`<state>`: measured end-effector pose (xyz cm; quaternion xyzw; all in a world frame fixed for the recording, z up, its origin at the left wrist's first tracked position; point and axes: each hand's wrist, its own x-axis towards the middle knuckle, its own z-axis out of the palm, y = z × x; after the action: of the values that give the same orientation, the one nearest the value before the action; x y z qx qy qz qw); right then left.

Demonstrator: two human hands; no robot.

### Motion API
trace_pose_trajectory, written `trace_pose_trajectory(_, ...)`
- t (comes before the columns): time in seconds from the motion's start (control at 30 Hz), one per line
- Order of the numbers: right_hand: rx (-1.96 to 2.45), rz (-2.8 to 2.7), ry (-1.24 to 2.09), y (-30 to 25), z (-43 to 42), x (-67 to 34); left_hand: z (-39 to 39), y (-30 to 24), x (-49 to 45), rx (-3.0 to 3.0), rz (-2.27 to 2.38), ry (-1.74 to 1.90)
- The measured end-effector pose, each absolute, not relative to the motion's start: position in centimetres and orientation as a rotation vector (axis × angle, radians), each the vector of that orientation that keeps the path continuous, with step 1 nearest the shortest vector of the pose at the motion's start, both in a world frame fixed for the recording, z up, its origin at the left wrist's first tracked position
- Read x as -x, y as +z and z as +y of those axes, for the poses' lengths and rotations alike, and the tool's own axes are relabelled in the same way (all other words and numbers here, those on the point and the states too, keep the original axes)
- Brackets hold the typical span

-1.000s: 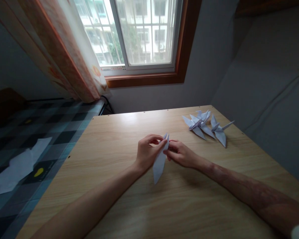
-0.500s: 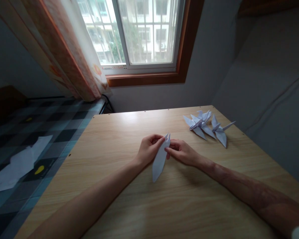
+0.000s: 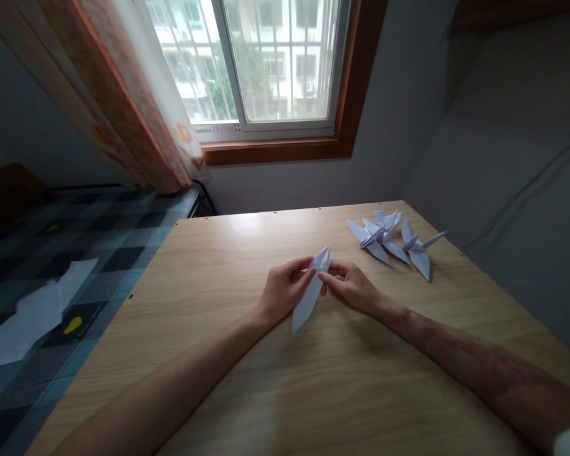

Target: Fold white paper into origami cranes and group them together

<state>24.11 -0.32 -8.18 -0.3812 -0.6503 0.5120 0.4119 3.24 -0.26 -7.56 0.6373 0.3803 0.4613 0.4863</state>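
A white folded paper (image 3: 306, 305), long and narrow with a pointed lower end and two thin points at the top, is held between both hands above the table. My left hand (image 3: 287, 286) pinches its left side, thumb on the front face. My right hand (image 3: 349, 283) grips the right edge between thumb and curled fingers, near the split upper part. The fingers behind the paper are partly hidden.
Several white paper cranes (image 3: 382, 235) lie bunched at the back right of the wooden table (image 3: 228, 253). To the left is a bed with a checked cover (image 3: 123, 256), bearing loose white paper sheets (image 3: 38, 316). A window (image 3: 285, 63) and curtain (image 3: 137, 95) are behind.
The folded paper has shifted slightly up and away between my hands, and more of its split top shows. Both thumbs now sit lower along it.
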Motion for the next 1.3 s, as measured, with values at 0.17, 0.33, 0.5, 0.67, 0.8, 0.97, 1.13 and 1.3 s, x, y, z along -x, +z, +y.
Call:
trace_pose_trajectory(0.17, 0.975, -1.611, 1.23, -8.4, 0.0, -24.2, -0.2, -7.5, -3.1, -1.595, 0.928, 1.116)
trace_pose_trajectory(0.33, 1.003, -1.602, 1.205, -8.6, 0.0, -24.3, -0.1, -7.1, -3.0, -1.603, 0.924, 1.076)
trace_pose_trajectory(0.5, 1.011, -1.584, 1.205, -8.7, 0.1, -24.3, 0.0, -7.1, -2.9, -1.649, 0.876, 1.032)
trace_pose_trajectory(0.67, 0.982, -1.542, 1.213, -9.4, 0.4, -24.5, -0.2, -7.1, -3.0, -1.622, 0.798, 0.945)
trace_pose_trajectory(0.8, 0.983, -1.522, 1.192, -9.8, 0.6, -24.6, -0.4, -6.8, -3.1, -1.64, 0.761, 0.93)
trace_pose_trajectory(0.97, 1.043, -1.545, 1.155, -9.5, 0.6, -24.7, -0.5, -6.8, -2.8, -1.671, 0.873, 0.947)
trace_pose_trajectory(1.13, 1.161, -1.707, 1.028, -9.1, 0.7, -25.0, 0.3, -7.1, -1.8, -2.143, 1.085, 1.151)
trace_pose_trajectory(1.3, 1.213, -1.945, 0.651, -8.9, 0.9, -25.3, 1.4, -7.3, -1.0, -2.439, 0.932, 0.895)
